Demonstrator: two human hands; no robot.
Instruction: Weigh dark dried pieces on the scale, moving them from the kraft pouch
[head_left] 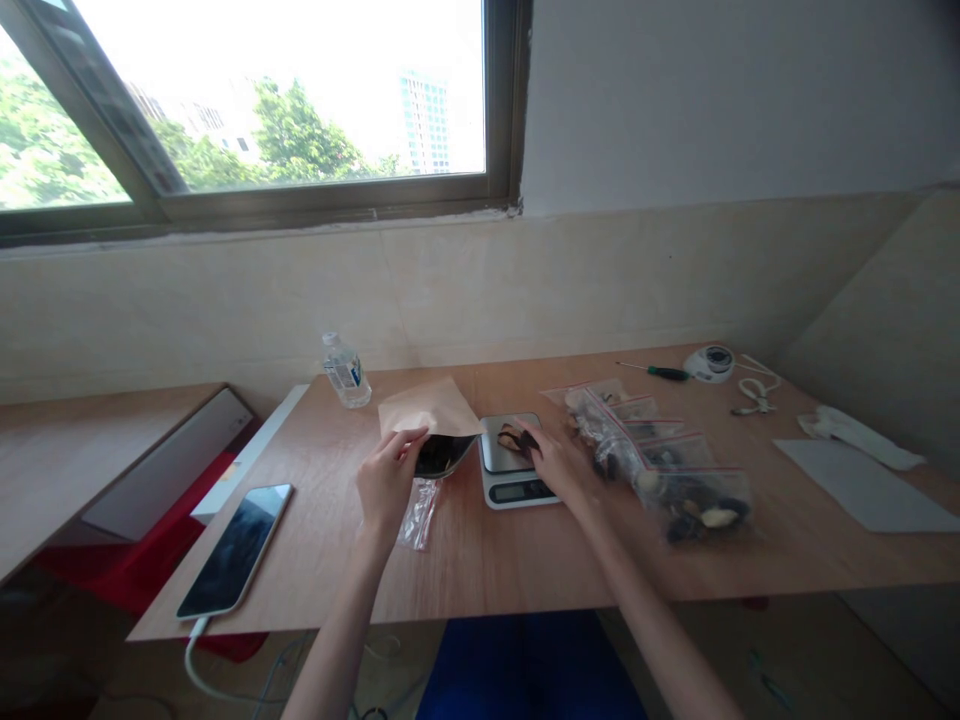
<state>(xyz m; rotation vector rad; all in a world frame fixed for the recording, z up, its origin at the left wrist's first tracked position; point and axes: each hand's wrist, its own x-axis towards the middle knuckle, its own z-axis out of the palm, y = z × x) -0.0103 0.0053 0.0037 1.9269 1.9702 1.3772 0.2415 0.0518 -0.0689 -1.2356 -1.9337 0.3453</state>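
Note:
My left hand (391, 478) pinches the rim of a brown kraft paper bag (429, 405), its mouth gaping toward me and its inside dark. A white kitchen scale (499, 461) with a metal top stands just right of the bag. Brown and dark dried slices (509, 437) lie on that top. Over its right side is my right hand (555, 463), fingers closed on a dark dried piece (530, 440) that they partly cover. Below the bag, an apparently flat clear plastic zip bag (420, 518) rests on the table.
Several clear zip bags (701, 500) of dried pieces lie to the right. Farther off are a green-handled screwdriver (667, 373), a dome camera (709, 364) and white paper (862, 490). A water bottle (346, 372) and a plugged-in phone (238, 550) sit on the table's (465, 575) left.

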